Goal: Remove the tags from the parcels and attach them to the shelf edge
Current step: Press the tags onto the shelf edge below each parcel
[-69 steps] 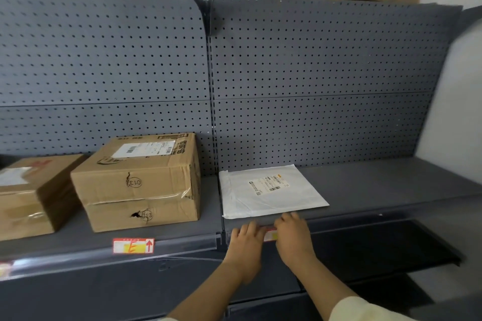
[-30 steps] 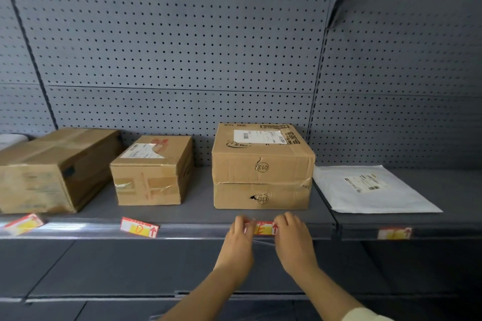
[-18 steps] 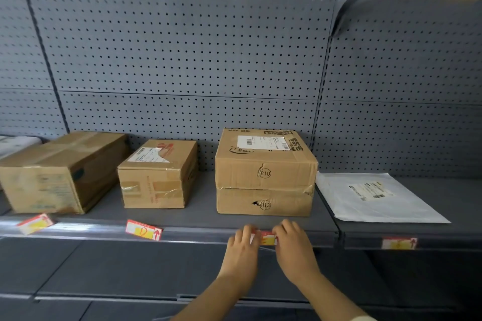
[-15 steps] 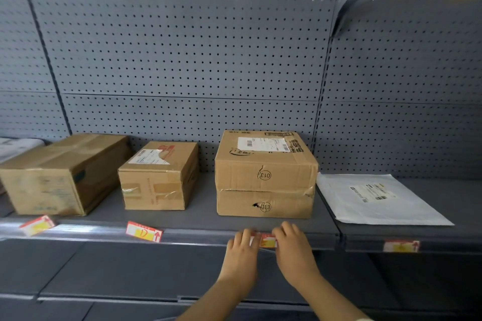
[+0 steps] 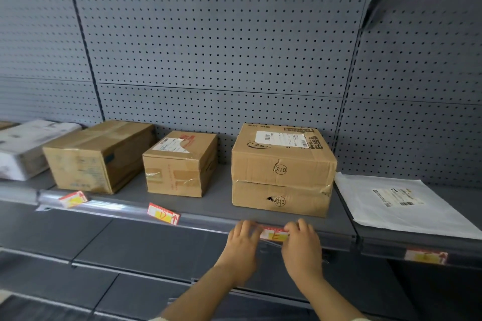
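Observation:
A red and yellow tag (image 5: 273,234) sits on the shelf edge (image 5: 208,221) below the carton marked 013 (image 5: 283,172). My left hand (image 5: 241,245) pinches its left end and my right hand (image 5: 302,247) pinches its right end, fingertips pressed against the strip. Three other tags hang on the edge: one at the far left (image 5: 73,198), a tilted one (image 5: 163,213) below the small carton (image 5: 180,164), and one (image 5: 425,256) under the white mailer bag (image 5: 401,206).
A long carton (image 5: 96,156) and a grey-white wrapped parcel (image 5: 23,148) stand at the left of the shelf. Perforated grey back panels (image 5: 221,60) rise behind. A lower shelf (image 5: 130,250) juts out beneath my hands.
2.3 s ago my hands were at the tag under the white mailer; they have moved left to the tag below the 013 carton. In the last second they stay there while the view drifts right.

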`<state>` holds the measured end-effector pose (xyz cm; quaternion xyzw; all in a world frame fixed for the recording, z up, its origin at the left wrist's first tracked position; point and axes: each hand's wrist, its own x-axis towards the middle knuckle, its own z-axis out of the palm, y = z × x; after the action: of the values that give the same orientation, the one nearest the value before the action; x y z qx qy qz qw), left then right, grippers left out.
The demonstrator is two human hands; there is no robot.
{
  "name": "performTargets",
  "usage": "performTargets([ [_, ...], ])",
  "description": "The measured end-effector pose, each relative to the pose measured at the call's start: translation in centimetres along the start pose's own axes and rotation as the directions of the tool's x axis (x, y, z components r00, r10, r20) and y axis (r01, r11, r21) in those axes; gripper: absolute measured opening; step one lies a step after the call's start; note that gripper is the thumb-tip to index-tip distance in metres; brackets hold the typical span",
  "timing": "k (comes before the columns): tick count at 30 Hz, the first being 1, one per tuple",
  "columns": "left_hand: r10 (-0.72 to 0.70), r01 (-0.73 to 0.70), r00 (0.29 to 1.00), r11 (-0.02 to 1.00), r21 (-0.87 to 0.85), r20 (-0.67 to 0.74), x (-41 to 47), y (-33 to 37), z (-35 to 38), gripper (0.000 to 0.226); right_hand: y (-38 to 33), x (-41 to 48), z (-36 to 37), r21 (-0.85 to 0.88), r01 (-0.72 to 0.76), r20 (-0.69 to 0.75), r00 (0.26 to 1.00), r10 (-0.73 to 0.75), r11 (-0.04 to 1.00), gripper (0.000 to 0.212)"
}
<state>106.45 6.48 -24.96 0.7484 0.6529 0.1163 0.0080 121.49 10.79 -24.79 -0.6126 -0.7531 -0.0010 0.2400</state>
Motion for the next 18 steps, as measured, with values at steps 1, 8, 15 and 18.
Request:
performTargets([
  [1, -0.034, 0.034, 0.999, 0.999, -0.018, -0.012, -0.5, -0.7, -0.2, 0.069, -0.3, -0.1, 0.4, 0.024, -0.005, -0.023, 1.0, 0.005, 1.0, 0.023],
  [8, -0.284, 0.285, 0.954, 0.959, -0.003, -0.095, -4.6, -9.4, -2.7, 0.074, -8.0, -1.1, 2.3, 0.13, 0.252, -0.038, 0.968, -0.25, 0.959, 0.033],
  [15, -0.403, 0.404, 0.906, 0.915, -0.021, -0.13, -6.4, -19.4, -6.8, 0.071, -18.9, -0.6, 6.1, 0.258, 0.357, 0.027, 0.926, -0.376, 0.898, 0.04],
  [18, -0.338, 0.34, 0.939, 0.94, 0.028, -0.06, -6.1, -22.9, -7.6, 0.073, -22.5, -0.2, 7.3, 0.252, 0.302, 0.039, 0.946, -0.322, 0.919, 0.039],
])
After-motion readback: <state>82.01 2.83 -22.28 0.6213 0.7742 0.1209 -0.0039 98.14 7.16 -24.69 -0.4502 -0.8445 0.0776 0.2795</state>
